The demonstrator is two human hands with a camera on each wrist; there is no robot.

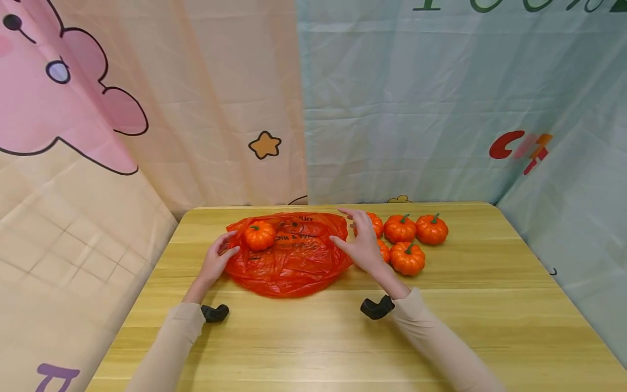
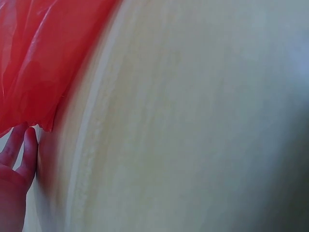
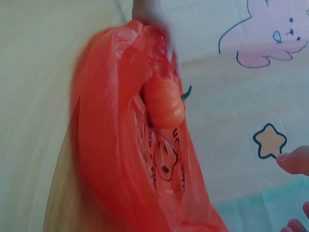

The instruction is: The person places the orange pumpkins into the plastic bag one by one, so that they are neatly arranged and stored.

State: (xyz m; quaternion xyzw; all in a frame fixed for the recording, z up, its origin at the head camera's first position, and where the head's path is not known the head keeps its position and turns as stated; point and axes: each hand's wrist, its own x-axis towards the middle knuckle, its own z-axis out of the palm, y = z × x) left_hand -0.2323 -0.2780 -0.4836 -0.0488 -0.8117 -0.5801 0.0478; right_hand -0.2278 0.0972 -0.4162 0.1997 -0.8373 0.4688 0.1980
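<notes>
A thin red plastic bag (image 1: 294, 275) with dark print lies spread on the table. One small orange pumpkin (image 1: 260, 236) with a green stem sits at the bag's left part; the right wrist view shows the same pumpkin (image 3: 165, 103) in a fold of the plastic. My left hand (image 1: 217, 257) is at the bag's left edge, thumb and fingers apart; in the left wrist view its fairly straight fingers (image 2: 30, 150) meet the hanging plastic. Over the bag's right edge, my right hand (image 1: 361, 242) has thumb and fingers spread, with nothing between them.
To the right of the bag, several more orange pumpkins (image 1: 407, 258) stand grouped on the wooden table (image 1: 303, 343), some partly behind my right hand. Printed curtains (image 1: 220, 109) rise along the table's back and sides. Each wrist bears a black camera mount (image 1: 377, 308).
</notes>
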